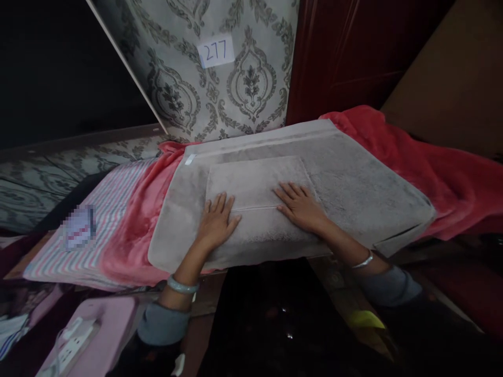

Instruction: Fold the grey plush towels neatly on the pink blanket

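1. Pressing flat, the left hand lies on the left part of a rectangular grey piece, fingers pointing away from the body and thumb stretched out to the right. Its grip is released.
2. The right hand rests palm down near the right side of that piece, fingers spread and pointing up and to the left. Its grip is released too.
3. The rectangular grey piece sits near the middle of a larger grey cloth, just in front of the body. A pale line crosses it between the two hands.
4. The larger grey cloth carries a small white tag near its far left corner; its near right corner is bent into a fold.
5. Red blanket shows from under the cloth on both sides. Farther left is a striped cloth with a small blurred item on it.
6. A bangle circles the left wrist, a thin bracelet the right.
7. Behind stands patterned wallpaper with a paper marked 277; a dark screen is at upper left.
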### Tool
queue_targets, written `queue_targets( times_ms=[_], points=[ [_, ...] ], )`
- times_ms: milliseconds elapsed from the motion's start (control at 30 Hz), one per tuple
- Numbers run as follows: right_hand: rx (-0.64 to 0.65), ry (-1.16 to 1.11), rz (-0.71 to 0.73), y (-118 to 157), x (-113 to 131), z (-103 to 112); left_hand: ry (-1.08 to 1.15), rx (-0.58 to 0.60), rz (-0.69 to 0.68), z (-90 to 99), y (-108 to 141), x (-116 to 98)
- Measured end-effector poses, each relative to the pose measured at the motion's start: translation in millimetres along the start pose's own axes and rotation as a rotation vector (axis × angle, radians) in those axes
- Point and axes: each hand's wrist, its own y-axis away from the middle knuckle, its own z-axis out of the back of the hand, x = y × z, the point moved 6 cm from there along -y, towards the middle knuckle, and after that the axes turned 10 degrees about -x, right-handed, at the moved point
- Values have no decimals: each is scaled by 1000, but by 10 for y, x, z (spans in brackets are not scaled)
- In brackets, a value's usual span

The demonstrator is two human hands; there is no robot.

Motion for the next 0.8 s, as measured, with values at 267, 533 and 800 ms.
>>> queue_targets(
  times_ms=[267,533,800],
  points=[
    [-39,-27,-169,596,-392,143,-9,-49,93,91,279,286],
    [-116,-2,65,618,274,377,85,-108,-132,259,98,-648],
    [-74,-23,112,676,357,61,57,-70,-208,51,240,-867]
  ],
)
